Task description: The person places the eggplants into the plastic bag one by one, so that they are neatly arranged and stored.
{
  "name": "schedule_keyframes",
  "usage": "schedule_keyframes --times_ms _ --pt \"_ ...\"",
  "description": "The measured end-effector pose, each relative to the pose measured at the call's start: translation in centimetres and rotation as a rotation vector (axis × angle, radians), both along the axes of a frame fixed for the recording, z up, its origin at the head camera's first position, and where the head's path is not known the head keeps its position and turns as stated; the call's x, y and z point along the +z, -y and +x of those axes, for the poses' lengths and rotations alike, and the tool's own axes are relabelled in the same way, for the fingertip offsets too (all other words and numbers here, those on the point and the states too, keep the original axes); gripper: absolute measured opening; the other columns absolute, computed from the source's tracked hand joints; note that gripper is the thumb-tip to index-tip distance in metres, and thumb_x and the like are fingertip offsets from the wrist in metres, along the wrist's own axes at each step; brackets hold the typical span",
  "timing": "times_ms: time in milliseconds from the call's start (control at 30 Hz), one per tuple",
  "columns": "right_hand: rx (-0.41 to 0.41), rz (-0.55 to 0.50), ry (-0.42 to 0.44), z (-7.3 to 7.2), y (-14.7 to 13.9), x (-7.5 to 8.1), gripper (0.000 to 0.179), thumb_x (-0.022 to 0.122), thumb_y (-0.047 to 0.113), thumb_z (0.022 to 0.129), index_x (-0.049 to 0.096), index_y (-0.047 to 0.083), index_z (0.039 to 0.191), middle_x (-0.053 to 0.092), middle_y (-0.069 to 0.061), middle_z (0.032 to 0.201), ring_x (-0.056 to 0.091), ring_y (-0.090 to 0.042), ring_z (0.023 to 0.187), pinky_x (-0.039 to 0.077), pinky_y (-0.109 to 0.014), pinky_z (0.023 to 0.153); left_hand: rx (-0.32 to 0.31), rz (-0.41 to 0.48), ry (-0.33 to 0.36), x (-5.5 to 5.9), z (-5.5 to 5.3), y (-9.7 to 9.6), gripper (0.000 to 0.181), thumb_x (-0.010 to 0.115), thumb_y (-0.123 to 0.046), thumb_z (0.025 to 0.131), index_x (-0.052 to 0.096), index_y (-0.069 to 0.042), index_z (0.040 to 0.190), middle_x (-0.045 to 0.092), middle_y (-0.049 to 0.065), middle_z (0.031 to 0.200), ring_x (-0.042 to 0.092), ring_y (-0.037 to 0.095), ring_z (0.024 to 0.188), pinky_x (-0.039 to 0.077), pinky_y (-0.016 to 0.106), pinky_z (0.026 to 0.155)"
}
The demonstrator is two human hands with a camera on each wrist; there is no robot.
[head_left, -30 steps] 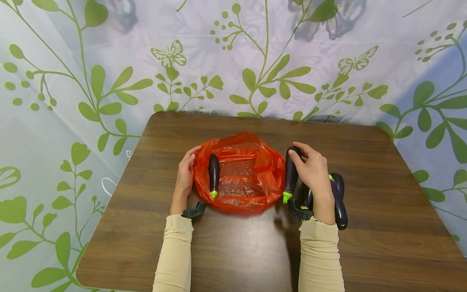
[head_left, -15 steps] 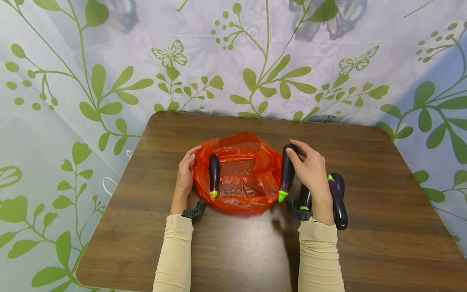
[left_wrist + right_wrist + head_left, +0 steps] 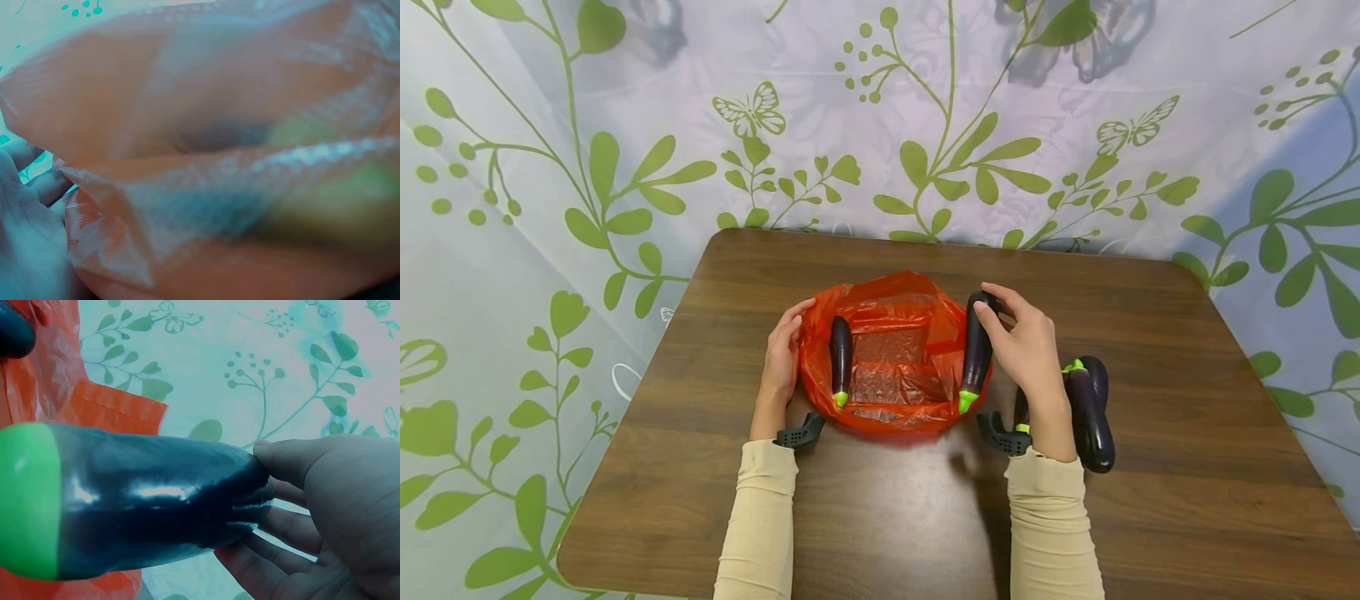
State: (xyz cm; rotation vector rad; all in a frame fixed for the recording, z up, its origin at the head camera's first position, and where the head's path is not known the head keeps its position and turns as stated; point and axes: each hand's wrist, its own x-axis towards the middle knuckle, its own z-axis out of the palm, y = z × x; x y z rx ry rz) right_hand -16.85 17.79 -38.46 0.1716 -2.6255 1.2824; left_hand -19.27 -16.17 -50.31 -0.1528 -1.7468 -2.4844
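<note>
In the head view my left hand holds the left side of a red plastic bag, its fingers at the rim. The left wrist view shows the bag's film up close, partly covering those fingers. One eggplant lies inside the bag at the left, green end toward me. My right hand grips another eggplant by its dark blunt end, over the bag's right edge, green tip pointing down. In the right wrist view the thumb and fingers close around that end of the held eggplant.
On the brown table, several more eggplants lie to the right, partly hidden by my right forearm. Each wrist carries a dark camera mount. A leaf-patterned curtain hangs behind the table's back edge.
My right hand has moved left with the eggplant, from beside the bag to over its right edge. The left hand and the eggplant inside the bag stay in place.
</note>
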Motion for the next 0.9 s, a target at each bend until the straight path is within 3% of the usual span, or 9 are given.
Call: schedule_keyframes --times_ms 467,900 --pt "0.021 -0.027 -0.016 -0.2 1.9 -0.5 0.044 0.065 0.032 0.102 0.062 0.016 0.143 0.064 -0.016 0.139 0.065 -0.033 0.125 0.055 -0.049 0.097 0.003 -0.008 0.016 0.1 0.1 0.0 0.048 0.034 -0.022 0.108 0.050 0.003 0.146 0.056 0.010 0.141 0.058 0.018 0.124 0.048 0.027 0.105" --pt "0.087 -0.048 -0.060 -0.3 4.2 -0.4 0.043 0.066 0.030 0.102 0.063 0.015 0.142 0.064 -0.013 0.140 0.064 -0.035 0.125 0.057 -0.050 0.095 0.004 0.002 0.006 0.2 0.0 0.0 0.048 0.036 -0.022 0.106 0.052 0.002 0.145 0.056 0.008 0.141 0.057 0.019 0.125 0.047 0.027 0.107"
